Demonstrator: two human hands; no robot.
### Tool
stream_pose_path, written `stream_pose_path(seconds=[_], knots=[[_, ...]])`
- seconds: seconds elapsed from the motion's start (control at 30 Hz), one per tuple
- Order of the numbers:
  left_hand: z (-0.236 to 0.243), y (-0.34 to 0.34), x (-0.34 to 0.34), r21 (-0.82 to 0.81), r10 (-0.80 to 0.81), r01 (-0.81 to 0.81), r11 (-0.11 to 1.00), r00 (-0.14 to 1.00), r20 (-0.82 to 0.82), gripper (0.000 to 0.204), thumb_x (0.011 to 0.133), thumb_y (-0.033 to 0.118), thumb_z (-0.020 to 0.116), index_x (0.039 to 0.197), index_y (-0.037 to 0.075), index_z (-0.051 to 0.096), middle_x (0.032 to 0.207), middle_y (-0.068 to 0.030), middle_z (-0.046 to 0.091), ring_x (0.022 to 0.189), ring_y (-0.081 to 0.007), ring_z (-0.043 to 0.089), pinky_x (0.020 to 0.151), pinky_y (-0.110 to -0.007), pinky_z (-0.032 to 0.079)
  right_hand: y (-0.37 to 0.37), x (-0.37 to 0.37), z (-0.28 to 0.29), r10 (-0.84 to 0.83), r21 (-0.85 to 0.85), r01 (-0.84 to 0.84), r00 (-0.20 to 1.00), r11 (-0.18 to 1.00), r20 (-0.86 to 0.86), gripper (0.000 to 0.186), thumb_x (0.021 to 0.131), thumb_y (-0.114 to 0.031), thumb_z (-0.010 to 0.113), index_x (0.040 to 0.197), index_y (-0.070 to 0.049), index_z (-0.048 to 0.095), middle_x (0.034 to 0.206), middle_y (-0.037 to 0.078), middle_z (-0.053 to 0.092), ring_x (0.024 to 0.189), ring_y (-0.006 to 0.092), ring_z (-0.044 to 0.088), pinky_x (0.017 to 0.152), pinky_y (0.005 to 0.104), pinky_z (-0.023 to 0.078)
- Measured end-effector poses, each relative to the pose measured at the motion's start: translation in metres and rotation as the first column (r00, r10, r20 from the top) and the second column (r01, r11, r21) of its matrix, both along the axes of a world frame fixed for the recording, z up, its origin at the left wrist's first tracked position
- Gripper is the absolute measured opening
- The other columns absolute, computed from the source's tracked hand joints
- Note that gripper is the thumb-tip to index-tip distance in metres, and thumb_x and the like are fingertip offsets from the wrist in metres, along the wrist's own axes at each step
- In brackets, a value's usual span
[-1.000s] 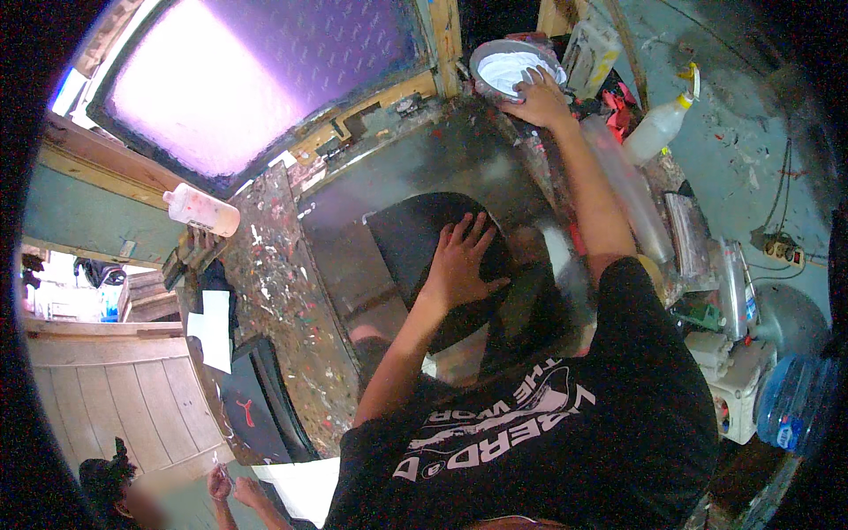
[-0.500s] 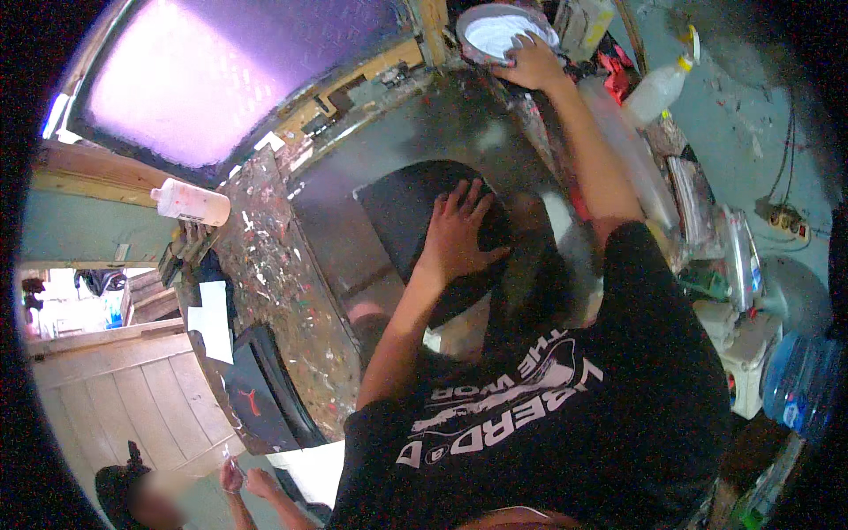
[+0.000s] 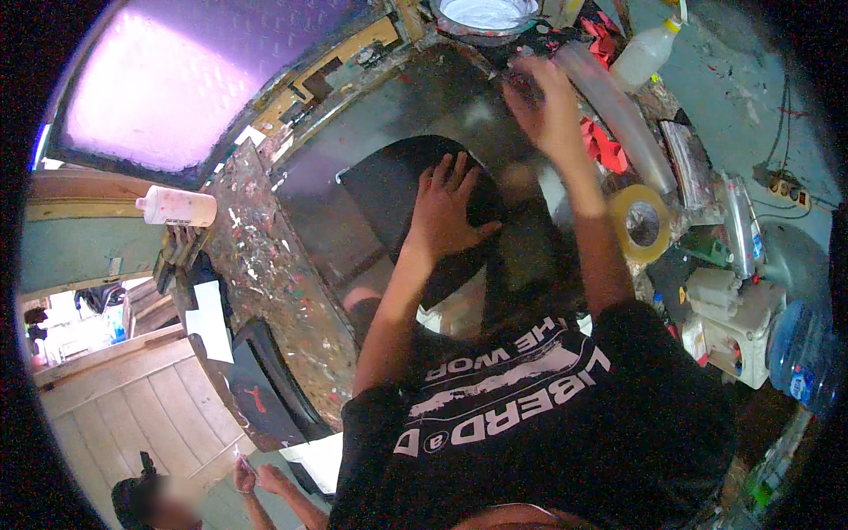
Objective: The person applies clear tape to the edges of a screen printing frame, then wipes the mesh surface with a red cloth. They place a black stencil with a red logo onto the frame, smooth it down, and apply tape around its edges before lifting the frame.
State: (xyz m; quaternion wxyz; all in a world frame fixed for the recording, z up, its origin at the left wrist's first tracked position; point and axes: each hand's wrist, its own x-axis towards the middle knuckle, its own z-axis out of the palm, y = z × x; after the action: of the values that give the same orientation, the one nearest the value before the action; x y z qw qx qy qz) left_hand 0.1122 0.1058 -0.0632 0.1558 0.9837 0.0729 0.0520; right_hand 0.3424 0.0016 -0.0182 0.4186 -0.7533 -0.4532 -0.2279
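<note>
My left hand lies flat with its fingers spread on a black, round-edged flat piece. The piece rests on a dark glossy board in front of me. Above the board's far right side, my right hand is raised and blurred, thumb and fingers apart, with nothing visible between them. Just beyond it stands a round bowl with white stuff inside.
A framed screen leans at the far left, near a pinkish bottle. Right of the board are a tape roll, red scraps, a clear plastic roll and a spray bottle. Another person is at lower left.
My right hand has left the bowl and come back toward me, over the board's edge. The left hand stays flat on the black piece. The whole view has shifted slightly.
</note>
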Motion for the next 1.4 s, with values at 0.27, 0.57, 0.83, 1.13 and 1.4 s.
stream_pose_path(seconds=[0.27, 0.57, 0.83, 1.13, 1.4], knots=[[-0.001, -0.001, 0.003, 0.015, -0.016, 0.016, 1.0, 1.0, 0.002, 0.103, 0.072, 0.069, 0.076, 0.15, 0.008, 0.048, 0.163, -0.0208, 0.035, 0.15, -0.0417, 0.031, 0.121, -0.059, 0.026, -0.12, -0.164, -0.07, -0.02, -0.23, -0.035, 0.973, 0.973, -0.23, 0.037, 0.085, -0.015, 0.071, 0.121, -0.007, 0.07, 0.115, 0.017, 0.065, 0.11, 0.0379, 0.061, 0.098, 0.0457, 0.049], [-0.004, 0.003, 0.004, 0.023, -0.01, 0.01, 1.0, 1.0, 0.0, 0.104, 0.071, 0.069, 0.076, 0.15, 0.009, 0.048, 0.163, -0.0201, 0.035, 0.15, -0.0406, 0.032, 0.12, -0.059, 0.026, -0.119, -0.166, -0.077, -0.02, -0.3, -0.044, 0.978, 0.953, -0.209, 0.042, 0.084, -0.023, 0.071, 0.122, -0.008, 0.069, 0.117, 0.017, 0.061, 0.112, 0.0379, 0.058, 0.099, 0.0485, 0.047], [-0.004, 0.003, 0.004, 0.019, -0.021, 0.021, 1.0, 1.0, 0.019, 0.105, 0.071, 0.069, 0.076, 0.151, 0.008, 0.047, 0.163, -0.0203, 0.035, 0.15, -0.0408, 0.031, 0.12, -0.059, 0.025, -0.119, -0.167, -0.074, 0.004, -0.311, -0.076, 0.974, 0.947, -0.227, 0.04, 0.083, -0.022, 0.071, 0.12, -0.008, 0.07, 0.117, 0.016, 0.06, 0.111, 0.0368, 0.057, 0.098, 0.0466, 0.046], [-0.003, 0.002, 0.003, 0.027, -0.02, 0.019, 0.999, 0.999, 0.027, 0.103, 0.071, 0.069, 0.076, 0.15, 0.008, 0.048, 0.162, -0.0204, 0.037, 0.149, -0.0419, 0.032, 0.12, -0.06, 0.026, -0.121, -0.168, -0.076, 0.018, -0.293, -0.083, 0.976, 0.953, -0.216, 0.04, 0.082, -0.021, 0.071, 0.12, -0.007, 0.07, 0.117, 0.015, 0.059, 0.111, 0.0361, 0.057, 0.098, 0.0463, 0.046], [-0.006, 0.004, 0.005, 0.05, -0.043, 0.04, 0.998, 0.998, 0.049, 0.104, 0.067, 0.069, 0.078, 0.147, 0.007, 0.051, 0.16, -0.0216, 0.039, 0.147, -0.0425, 0.036, 0.119, -0.061, 0.027, -0.125, -0.164, -0.081, 0.078, -0.321, -0.146, 0.974, 0.936, -0.214, 0.044, 0.082, -0.023, 0.07, 0.124, -0.008, 0.067, 0.122, 0.017, 0.058, 0.115, 0.0376, 0.055, 0.1, 0.0487, 0.044]])
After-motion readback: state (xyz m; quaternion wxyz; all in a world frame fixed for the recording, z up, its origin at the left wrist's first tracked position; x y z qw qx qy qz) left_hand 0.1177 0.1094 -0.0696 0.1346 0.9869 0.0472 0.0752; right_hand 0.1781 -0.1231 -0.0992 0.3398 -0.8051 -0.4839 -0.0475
